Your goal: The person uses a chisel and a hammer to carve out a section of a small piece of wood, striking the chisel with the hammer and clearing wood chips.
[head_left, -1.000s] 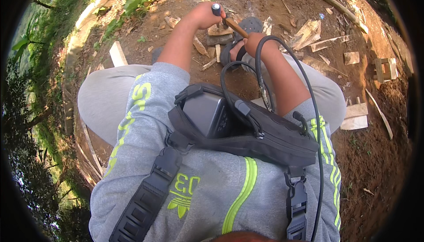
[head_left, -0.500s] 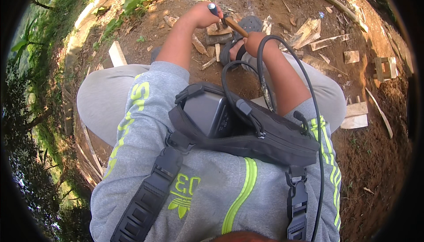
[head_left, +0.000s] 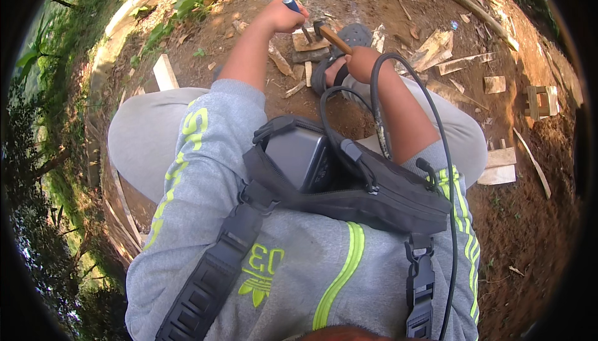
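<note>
A blue-handled chisel [head_left: 291, 4] is gripped in the left hand [head_left: 281, 17], which is clenched in a fist around it; only the top of the handle shows above the fingers, and the blade is hidden. A hammer [head_left: 330, 34] with a wooden handle is grasped in the right hand [head_left: 361, 64], the fingers closed around the lower end of the handle. The metal head of the hammer is held just beside the left fist, close to the chisel; whether they touch cannot be told. Under the hammer head a small wooden block [head_left: 309, 43] is seen lying on the bare brown ground [head_left: 536, 216], just below the left hand. A dark sandal [head_left: 349, 45] is worn on a foot planted right next to the block, partly covered by the right hand. Offcuts and wood scraps [head_left: 442, 54] are scattered over the soil to the right, and a pale plank piece [head_left: 165, 72] lies to the left near the knee. A grey sweatshirt with lime stripes [head_left: 205, 173] and a black chest harness [head_left: 349, 185] fill the lower part of the view.
</note>
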Demonstrator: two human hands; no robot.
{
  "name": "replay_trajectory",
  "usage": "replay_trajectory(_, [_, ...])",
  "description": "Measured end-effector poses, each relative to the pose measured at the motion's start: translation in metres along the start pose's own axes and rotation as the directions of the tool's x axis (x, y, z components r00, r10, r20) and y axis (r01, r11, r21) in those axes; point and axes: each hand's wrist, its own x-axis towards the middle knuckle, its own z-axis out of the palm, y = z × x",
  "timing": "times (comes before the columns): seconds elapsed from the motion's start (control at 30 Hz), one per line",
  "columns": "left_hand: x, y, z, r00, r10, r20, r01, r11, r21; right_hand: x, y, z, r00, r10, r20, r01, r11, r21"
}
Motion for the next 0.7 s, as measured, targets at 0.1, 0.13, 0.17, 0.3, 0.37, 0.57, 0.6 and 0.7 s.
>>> replay_trajectory(0.1, [0.005, -0.001, 0.005, 0.994, 0.039, -0.101, -0.04, 0.999, -0.012, -0.002, -0.004, -0.002, 1.0, -0.013, -0.008, 0.013, 1.0, -0.015])
replay_trajectory(0.13, [0.004, 0.0, 0.007, 0.989, 0.059, -0.137, -0.062, 0.998, -0.012, -0.002, -0.007, -0.002, 1.0, -0.014, -0.009, 0.014, 1.0, -0.019])
replay_trajectory(0.17, [0.004, 0.001, 0.008, 0.982, 0.095, -0.163, -0.096, 0.995, 0.003, -0.002, -0.008, -0.003, 1.0, -0.007, 0.017, 0.007, 1.0, -0.02])
replay_trajectory(0.3, [-0.004, 0.021, 0.002, 0.97, 0.121, -0.213, -0.057, 0.957, 0.283, -0.024, -0.038, -0.036, 0.991, 0.01, 0.133, -0.015, 0.999, 0.038])
replay_trajectory(0.37, [0.001, 0.024, 0.01, 0.979, 0.121, -0.165, -0.075, 0.961, 0.265, -0.024, -0.032, -0.037, 0.988, -0.06, 0.144, 0.068, 0.996, -0.051])
replay_trajectory(0.57, [0.014, 0.008, 0.019, 0.987, 0.151, -0.059, -0.129, 0.95, 0.284, -0.004, -0.006, -0.007, 0.999, 0.037, 0.03, -0.036, 0.998, -0.054])
replay_trajectory(0.6, [0.018, 0.001, 0.016, 0.987, 0.152, -0.057, -0.131, 0.953, 0.273, -0.001, -0.007, -0.004, 0.999, 0.026, 0.036, -0.024, 0.998, -0.057])
replay_trajectory(0.7, [0.017, 0.006, 0.014, 0.991, 0.131, -0.032, -0.116, 0.95, 0.29, 0.0, -0.006, -0.005, 0.999, 0.016, 0.039, -0.015, 0.999, -0.043])
